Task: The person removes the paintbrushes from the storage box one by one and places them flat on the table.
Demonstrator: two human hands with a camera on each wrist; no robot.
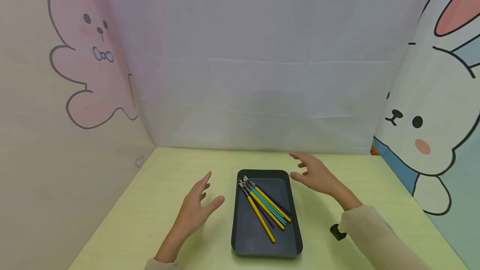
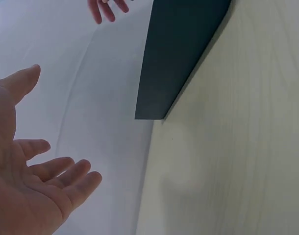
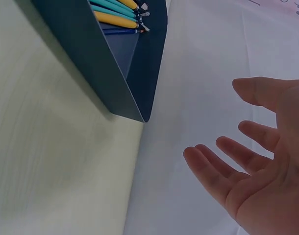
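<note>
A pale table [image 1: 123,220] lies beneath the left grip [image 1: 196,205] and right grip [image 1: 316,175], both released with fingers loosely parted, while a dark tray [image 1: 255,238] sits between them, apart from both, with slim paintbrushes [image 1: 267,210] bunched slantwise inside, likewise between the grips.

Three views, all sharing one tray [image 1: 251,238]
The head view looks forward and down from farther off; both wrist views peer in close, low over the table [image 1: 127,224], tray upper middle in the left, upper left in the right.
</note>
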